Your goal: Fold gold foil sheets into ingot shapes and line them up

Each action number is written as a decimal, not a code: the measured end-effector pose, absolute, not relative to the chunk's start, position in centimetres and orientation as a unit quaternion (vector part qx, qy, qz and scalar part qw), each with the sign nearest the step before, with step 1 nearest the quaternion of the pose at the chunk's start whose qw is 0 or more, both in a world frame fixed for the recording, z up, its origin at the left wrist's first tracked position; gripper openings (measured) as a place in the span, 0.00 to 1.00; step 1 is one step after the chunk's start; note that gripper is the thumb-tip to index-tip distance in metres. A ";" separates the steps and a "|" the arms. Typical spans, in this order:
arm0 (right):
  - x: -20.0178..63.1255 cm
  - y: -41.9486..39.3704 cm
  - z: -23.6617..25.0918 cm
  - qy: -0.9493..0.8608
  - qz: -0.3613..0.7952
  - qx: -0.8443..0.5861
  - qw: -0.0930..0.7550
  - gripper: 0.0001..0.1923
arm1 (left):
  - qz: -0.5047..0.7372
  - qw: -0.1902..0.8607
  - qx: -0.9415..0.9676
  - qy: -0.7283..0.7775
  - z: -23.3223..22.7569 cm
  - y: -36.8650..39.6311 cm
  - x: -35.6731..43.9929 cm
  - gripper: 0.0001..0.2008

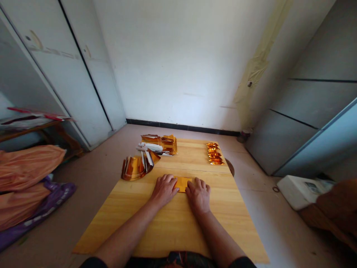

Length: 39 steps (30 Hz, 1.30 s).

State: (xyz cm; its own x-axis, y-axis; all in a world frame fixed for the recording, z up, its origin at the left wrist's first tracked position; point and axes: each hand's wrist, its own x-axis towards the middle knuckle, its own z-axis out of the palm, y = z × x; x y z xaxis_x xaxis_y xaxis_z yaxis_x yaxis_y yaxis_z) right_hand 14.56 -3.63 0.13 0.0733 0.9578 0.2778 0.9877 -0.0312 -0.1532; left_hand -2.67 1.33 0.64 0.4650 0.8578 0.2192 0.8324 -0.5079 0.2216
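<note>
Gold paper sheet (pixel 183 183) lay flat on the table (pixel 173 223); left hand (pixel 164 190) and right hand (pixel 198 194) pressed it, fingers together.

Hidden and cut-off areas, head view

The left hand (pixel 164 189) and right hand (pixel 198 194) cover both ends of the gold sheet (pixel 183 183); only its middle strip shows, and the fingertips' grip on it cannot be determined. The folded gold pieces (pixel 214 153) near the table's (pixel 173 227) far right corner are too small to resolve. The table's near edge and both forearms are cut by the bottom edge.
</note>
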 end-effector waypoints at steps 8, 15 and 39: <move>14.8 -2.8 -0.2 -0.678 -0.033 -0.716 0.162 0.12 | 0.169 0.031 0.853 0.493 -0.5 2.1 -2.3 0.18; 15.8 -1.5 -0.2 -0.695 -0.024 -0.706 0.134 0.13 | 0.174 0.036 0.836 0.519 -1.2 2.6 -1.0 0.19; 15.0 -3.2 -1.1 -0.684 0.010 -0.723 0.099 0.19 | 0.198 0.054 0.839 0.504 -1.4 0.8 -1.8 0.19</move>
State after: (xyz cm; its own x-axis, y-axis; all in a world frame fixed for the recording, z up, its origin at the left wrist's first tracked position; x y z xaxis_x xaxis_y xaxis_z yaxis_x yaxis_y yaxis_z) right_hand 14.95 -3.24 -1.08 0.0651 0.9905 0.1211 0.9866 -0.0457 -0.1567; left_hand -1.80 0.76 -1.39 0.4138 0.8667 0.2786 0.8241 -0.4867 0.2900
